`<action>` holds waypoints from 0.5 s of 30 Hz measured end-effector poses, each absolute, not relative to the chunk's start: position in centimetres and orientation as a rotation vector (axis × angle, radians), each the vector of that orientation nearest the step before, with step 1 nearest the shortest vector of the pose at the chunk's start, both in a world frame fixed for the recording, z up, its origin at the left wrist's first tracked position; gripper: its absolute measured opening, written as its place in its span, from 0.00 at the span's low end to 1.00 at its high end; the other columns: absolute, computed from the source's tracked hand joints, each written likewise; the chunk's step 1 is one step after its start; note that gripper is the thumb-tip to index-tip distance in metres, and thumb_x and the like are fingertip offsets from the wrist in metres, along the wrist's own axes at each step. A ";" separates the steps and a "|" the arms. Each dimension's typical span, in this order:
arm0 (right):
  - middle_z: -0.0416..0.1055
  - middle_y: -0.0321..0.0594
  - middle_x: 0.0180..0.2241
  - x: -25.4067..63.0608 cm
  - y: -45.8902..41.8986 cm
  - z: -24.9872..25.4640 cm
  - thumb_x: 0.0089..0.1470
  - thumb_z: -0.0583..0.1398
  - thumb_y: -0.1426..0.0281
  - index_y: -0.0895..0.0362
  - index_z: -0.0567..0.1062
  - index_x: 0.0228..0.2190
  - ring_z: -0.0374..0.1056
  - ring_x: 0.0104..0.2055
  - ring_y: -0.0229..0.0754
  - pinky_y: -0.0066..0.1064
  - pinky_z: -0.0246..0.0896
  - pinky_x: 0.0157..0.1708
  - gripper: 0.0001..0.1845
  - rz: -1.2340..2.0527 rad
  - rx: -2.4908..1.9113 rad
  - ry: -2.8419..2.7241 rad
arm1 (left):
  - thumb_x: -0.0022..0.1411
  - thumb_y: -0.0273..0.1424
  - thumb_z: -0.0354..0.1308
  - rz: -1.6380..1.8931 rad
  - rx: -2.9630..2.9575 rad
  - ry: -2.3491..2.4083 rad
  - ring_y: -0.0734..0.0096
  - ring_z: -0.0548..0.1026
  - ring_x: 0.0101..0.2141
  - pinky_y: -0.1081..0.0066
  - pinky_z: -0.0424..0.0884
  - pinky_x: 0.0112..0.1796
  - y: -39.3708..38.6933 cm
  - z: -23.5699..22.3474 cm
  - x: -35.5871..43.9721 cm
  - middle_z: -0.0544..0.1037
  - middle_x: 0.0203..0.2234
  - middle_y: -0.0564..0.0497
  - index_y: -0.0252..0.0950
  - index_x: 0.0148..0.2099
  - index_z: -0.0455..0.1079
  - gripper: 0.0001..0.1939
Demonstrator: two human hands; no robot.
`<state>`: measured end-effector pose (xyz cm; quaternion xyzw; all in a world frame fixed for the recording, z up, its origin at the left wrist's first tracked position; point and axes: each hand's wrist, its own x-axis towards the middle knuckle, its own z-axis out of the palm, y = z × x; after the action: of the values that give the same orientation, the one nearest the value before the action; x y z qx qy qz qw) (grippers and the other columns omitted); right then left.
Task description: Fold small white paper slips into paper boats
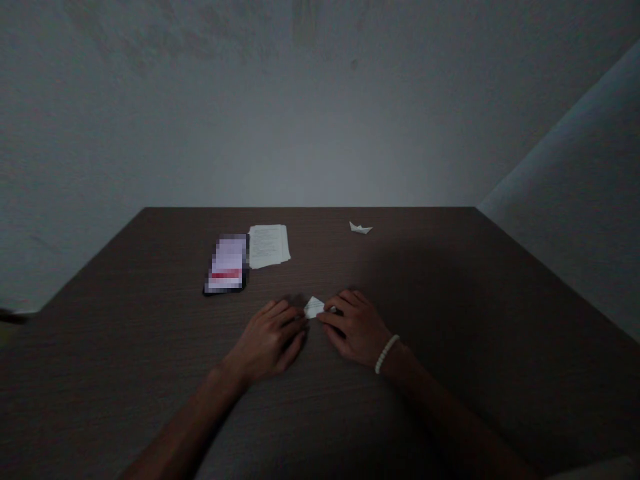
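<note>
A small folded piece of white paper [314, 307] sits low over the dark wood table between my two hands. My right hand [354, 327] pinches its right end, and my fingers hide part of it. My left hand [270, 340] is curled against its left corner, with the fingertips touching the paper. A white bead bracelet [387, 353] circles my right wrist.
A small white paper boat [361, 228] lies near the far edge of the dark wood table [425, 280]. Farther left are a stack of printed sheets [269, 245] and a phone [226, 263] with a blurred screen. Grey walls bound the table's far side.
</note>
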<state>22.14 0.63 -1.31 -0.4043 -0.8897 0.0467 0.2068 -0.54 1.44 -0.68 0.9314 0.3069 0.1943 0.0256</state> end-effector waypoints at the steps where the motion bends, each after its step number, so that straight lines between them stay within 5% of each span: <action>1: 0.70 0.41 0.40 22.2 0.6 -1.3 0.57 0.59 0.71 0.53 0.76 0.41 0.59 0.44 0.46 0.40 0.52 0.44 0.10 0.124 -1.114 -2.494 | 0.66 0.29 0.49 0.601 2.874 0.953 0.61 0.70 0.39 0.60 0.65 0.39 1.4 -0.7 -0.6 0.76 0.39 0.45 0.34 0.44 0.73 0.13; 7: 0.69 0.42 0.42 22.1 0.6 -1.1 0.56 0.59 0.71 0.52 0.76 0.44 0.59 0.45 0.47 0.40 0.51 0.44 0.13 0.144 -1.089 -2.534 | 0.65 0.30 0.49 0.592 2.824 0.987 0.59 0.70 0.42 0.59 0.65 0.41 1.4 -0.9 -0.7 0.76 0.40 0.45 0.36 0.43 0.74 0.12; 15: 0.71 0.39 0.39 22.9 0.7 -1.2 0.54 0.61 0.72 0.52 0.79 0.36 0.61 0.44 0.45 0.39 0.52 0.44 0.07 0.175 -1.185 -2.399 | 0.64 0.30 0.50 0.709 2.819 1.010 0.59 0.70 0.41 0.59 0.67 0.40 1.6 -1.1 -0.7 0.76 0.40 0.45 0.36 0.38 0.76 0.13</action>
<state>22.90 0.73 -1.24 -0.4301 -0.8712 0.0636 0.2280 -0.68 1.59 -1.14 0.9156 0.3280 0.2302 0.0324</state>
